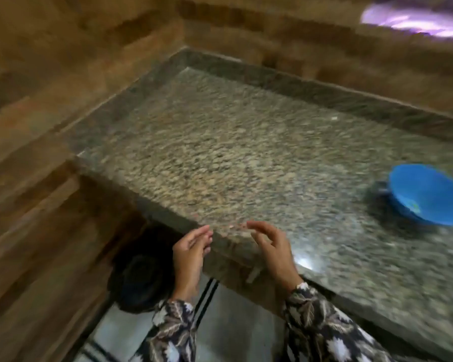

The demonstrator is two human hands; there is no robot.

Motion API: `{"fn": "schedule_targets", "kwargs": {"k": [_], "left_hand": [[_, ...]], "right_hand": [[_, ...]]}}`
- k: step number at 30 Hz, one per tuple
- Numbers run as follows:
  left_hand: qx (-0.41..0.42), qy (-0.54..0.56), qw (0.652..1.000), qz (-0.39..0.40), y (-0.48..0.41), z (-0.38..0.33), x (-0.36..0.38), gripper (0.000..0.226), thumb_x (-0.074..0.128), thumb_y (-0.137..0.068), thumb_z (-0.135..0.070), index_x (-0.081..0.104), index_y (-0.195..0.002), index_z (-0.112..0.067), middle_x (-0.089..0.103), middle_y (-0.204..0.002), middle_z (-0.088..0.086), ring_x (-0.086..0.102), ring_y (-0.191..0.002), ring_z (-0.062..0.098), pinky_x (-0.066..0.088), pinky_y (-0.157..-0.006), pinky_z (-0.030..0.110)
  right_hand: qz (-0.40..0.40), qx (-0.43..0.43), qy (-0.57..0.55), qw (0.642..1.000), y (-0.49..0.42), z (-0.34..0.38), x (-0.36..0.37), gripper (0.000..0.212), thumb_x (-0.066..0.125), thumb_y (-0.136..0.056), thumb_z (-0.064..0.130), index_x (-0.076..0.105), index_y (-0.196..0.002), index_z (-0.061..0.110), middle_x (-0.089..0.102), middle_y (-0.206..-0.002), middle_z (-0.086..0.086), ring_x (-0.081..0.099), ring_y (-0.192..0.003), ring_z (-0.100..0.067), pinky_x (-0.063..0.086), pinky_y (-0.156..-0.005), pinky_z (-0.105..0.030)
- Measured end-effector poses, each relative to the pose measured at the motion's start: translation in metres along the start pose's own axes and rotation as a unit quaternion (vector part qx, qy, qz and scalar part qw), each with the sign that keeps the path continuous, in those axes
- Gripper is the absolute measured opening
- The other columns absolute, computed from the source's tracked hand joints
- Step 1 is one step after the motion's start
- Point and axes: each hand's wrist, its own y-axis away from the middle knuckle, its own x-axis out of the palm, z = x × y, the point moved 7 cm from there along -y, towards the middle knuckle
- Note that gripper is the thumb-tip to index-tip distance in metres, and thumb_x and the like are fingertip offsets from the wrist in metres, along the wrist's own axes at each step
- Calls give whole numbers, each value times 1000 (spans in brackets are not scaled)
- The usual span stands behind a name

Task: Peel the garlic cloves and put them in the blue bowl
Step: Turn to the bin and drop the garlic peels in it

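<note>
The blue bowl [429, 194] stands on the speckled granite counter [220, 158] at the far right, and its inside is too blurred to read. My left hand [191, 249] hovers at the counter's near corner with relaxed fingers and holds nothing. My right hand [271, 245] hangs just over the same corner, fingers loosely curved, also holding nothing. Both hands are well left of the bowl. No garlic clove shows in this blurred frame.
Wooden panelled walls [50, 126] close the counter on the left and at the back. A raised granite ledge [324, 92] runs along the far side. Below the corner sits a dark round object [139, 278] on a grey tiled floor [233, 322].
</note>
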Motion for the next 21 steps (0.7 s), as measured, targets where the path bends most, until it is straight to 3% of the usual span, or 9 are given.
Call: {"fn": "schedule_targets", "kwargs": {"k": [2, 5, 9, 12, 15, 16, 18, 21], "left_hand": [[19, -42, 997, 63, 15, 2, 67, 21, 55, -90, 0, 68, -91, -16, 70, -90, 1, 65, -82, 9, 52, -68, 15], [49, -146, 975, 158, 44, 20, 176, 20, 59, -85, 5, 68, -102, -3, 70, -91, 9, 63, -75, 12, 52, -69, 19], [138, -291, 910, 262, 86, 48, 310, 27, 67, -82, -2, 68, -108, -3, 70, -104, 14, 64, -89, 18, 49, -85, 27], [195, -377, 866, 265, 107, 71, 369, 32, 70, -81, -15, 67, -113, -9, 67, -109, 9, 61, -98, 19, 43, -86, 24], [288, -502, 777, 247, 116, 82, 396, 27, 62, -86, -13, 68, -112, -12, 63, -107, 12, 56, -102, 26, 39, -86, 29], [298, -518, 766, 236, 117, 82, 399, 27, 59, -87, -9, 68, -112, -12, 64, -106, 13, 57, -102, 27, 40, -86, 31], [303, -512, 775, 214, 118, 74, 399, 26, 58, -86, -4, 70, -108, -9, 68, -105, 14, 61, -99, 28, 43, -87, 31], [344, -422, 817, 192, 134, 40, 407, 19, 66, -84, -7, 72, -102, -10, 71, -99, 5, 66, -89, 18, 48, -79, 20]], "right_hand": [[-99, -9, 48, 994, 11, -14, -81, 24, 55, -89, 6, 66, -110, 11, 65, -113, -2, 58, -106, -13, 45, -94, -30], [-223, -21, 106, 969, 37, -38, -196, 28, 57, -85, -2, 64, -111, 6, 61, -116, -7, 54, -110, -16, 38, -95, -24], [-342, 19, 157, 926, 76, -81, -324, 32, 59, -81, -5, 62, -112, 2, 59, -117, -16, 53, -112, -29, 36, -95, -26], [-379, 59, 193, 903, 101, -115, -391, 36, 61, -80, -4, 59, -116, 1, 57, -121, -18, 49, -117, -33, 36, -102, -39], [-388, 134, 225, 884, 121, -150, -431, 40, 60, -84, 5, 55, -124, 7, 49, -131, -15, 42, -124, -30, 32, -105, -43], [-386, 157, 234, 879, 125, -160, -440, 42, 59, -86, 9, 53, -127, 10, 46, -134, -13, 40, -125, -29, 32, -105, -43], [-394, 190, 243, 866, 132, -172, -454, 44, 59, -87, 16, 49, -131, 15, 42, -138, -11, 38, -125, -28, 34, -105, -45], [-431, 204, 235, 847, 140, -181, -468, 46, 60, -87, 18, 48, -131, 16, 43, -136, -12, 40, -123, -28, 35, -103, -43]]}}
